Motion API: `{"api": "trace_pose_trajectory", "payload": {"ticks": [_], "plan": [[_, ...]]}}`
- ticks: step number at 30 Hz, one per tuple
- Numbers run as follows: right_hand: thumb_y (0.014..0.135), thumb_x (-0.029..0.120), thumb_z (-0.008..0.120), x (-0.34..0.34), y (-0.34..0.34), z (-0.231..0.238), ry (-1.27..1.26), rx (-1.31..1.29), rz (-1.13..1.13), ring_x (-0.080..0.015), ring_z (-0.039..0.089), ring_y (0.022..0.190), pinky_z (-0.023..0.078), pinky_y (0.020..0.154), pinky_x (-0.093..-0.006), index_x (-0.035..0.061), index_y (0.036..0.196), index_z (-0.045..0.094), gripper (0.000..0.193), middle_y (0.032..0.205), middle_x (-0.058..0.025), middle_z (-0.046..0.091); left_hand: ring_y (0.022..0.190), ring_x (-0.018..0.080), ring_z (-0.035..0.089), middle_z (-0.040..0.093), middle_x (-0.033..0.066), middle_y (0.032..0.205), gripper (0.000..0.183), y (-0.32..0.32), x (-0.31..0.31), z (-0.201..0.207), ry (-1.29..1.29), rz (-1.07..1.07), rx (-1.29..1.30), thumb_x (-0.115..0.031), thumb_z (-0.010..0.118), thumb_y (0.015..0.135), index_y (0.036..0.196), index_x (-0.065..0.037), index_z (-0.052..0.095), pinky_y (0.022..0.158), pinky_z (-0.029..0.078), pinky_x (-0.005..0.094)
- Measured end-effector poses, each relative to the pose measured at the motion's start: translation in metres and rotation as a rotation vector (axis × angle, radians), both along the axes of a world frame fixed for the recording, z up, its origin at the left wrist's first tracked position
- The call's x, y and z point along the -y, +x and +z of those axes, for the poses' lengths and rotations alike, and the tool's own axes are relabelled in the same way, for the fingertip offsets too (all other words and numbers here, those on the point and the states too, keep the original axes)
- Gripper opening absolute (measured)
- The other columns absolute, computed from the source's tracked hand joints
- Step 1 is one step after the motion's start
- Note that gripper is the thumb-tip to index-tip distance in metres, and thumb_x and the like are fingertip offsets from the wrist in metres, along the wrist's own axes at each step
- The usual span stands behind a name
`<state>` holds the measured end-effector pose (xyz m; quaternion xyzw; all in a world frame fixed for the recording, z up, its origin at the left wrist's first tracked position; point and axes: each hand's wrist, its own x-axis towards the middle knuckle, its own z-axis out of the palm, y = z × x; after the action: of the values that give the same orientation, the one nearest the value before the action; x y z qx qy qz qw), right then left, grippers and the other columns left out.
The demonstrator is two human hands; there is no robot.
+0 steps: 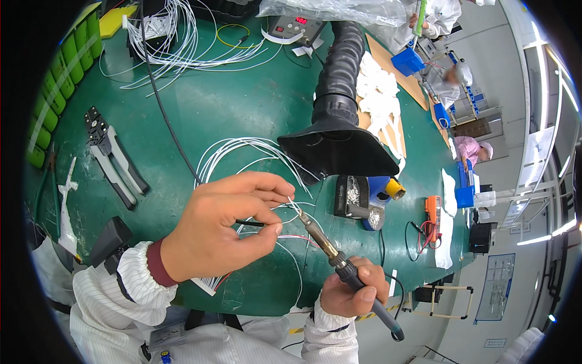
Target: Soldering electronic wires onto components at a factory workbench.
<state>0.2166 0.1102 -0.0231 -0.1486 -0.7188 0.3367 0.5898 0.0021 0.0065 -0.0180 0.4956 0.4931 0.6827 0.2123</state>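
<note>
My right hand (pixel 354 288) is wrapped around the dark handle of a soldering iron (pixel 345 272). The iron points up and left, its tip beside the fingers of my left hand (pixel 221 221). Those left fingers are closed on the end of a thin white wire (pixel 292 204), close to the tip. A black cable (pixel 159 97) runs down from above, passes behind the left hand and comes out near the thumb; whether it is gripped, I cannot tell. Loops of white wire (pixel 227 145) lie on the green table (pixel 200 109) just beyond this hand.
A black fume hood on a ribbed hose (pixel 339 79) hangs beyond the iron. Right of it are a tip-cleaner holder (pixel 350 195) and an orange multimeter (pixel 432 215). Wire strippers (pixel 115 159) and green bins (pixel 60 76) are left; a soldering station (pixel 294 27) stands behind. Other people work farther right.
</note>
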Motion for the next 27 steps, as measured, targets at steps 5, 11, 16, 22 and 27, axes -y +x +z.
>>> {"api": "trace_pose_trajectory", "payload": {"ticks": [5,11,16,22,27], "plan": [[0.104,0.042,0.059,0.0,0.002,0.0,-0.002,0.013,0.021,-0.0204,0.06,0.05,0.05,0.047,-0.0335,0.0031,0.107,0.064,0.039,0.074,-0.0102,0.061,0.11,0.0329,0.072,0.067,0.0228,0.121,0.011,0.0,0.0,0.001,-0.008,0.003,-0.004,0.01,0.073,0.078,0.088,0.004,0.071,0.097,0.059,0.0427],[0.104,0.04,0.058,-0.002,0.003,-0.004,0.027,-0.008,-0.016,-0.0199,0.058,0.048,0.048,0.046,-0.0335,0.0036,0.111,0.06,0.037,0.076,-0.0096,0.06,0.11,0.0325,0.072,0.067,0.0226,0.121,0.011,0.0,-0.001,0.001,0.002,0.004,-0.005,0.009,0.073,0.078,0.087,0.004,0.071,0.097,0.059,0.0424],[0.1,0.038,0.053,0.0,0.002,0.002,-0.041,-0.009,-0.148,-0.0174,0.05,0.059,0.049,0.06,-0.0341,0.0029,0.094,0.058,0.036,0.078,-0.0089,0.054,0.11,0.0324,0.072,0.067,0.0226,0.121,0.011,0.001,-0.002,0.001,0.01,0.005,-0.013,0.009,0.073,0.078,0.087,0.003,0.071,0.097,0.059,0.0423],[0.099,0.02,0.058,-0.025,0.027,0.005,-0.012,0.188,-0.35,-0.0161,0.055,0.064,0.05,0.065,-0.0301,-0.0025,0.109,0.065,0.026,0.085,-0.009,0.06,0.11,0.032,0.072,0.067,0.0217,0.121,0.01,0.002,0.001,0.004,-0.019,-0.003,-0.011,0.008,0.073,0.078,0.085,0.002,0.071,0.096,0.06,0.0418],[0.101,0.017,0.06,-0.064,0.053,-0.001,-0.137,0.57,-0.315,-0.0126,0.059,0.067,0.046,0.062,-0.0261,-0.0043,0.12,0.066,0.029,0.09,-0.0095,0.066,0.108,0.0312,0.072,0.068,0.0208,0.121,0.009,0.005,0.0,0.004,-0.009,-0.033,-0.007,0.008,0.073,0.078,0.085,0.002,0.071,0.095,0.06,0.0414]]}}
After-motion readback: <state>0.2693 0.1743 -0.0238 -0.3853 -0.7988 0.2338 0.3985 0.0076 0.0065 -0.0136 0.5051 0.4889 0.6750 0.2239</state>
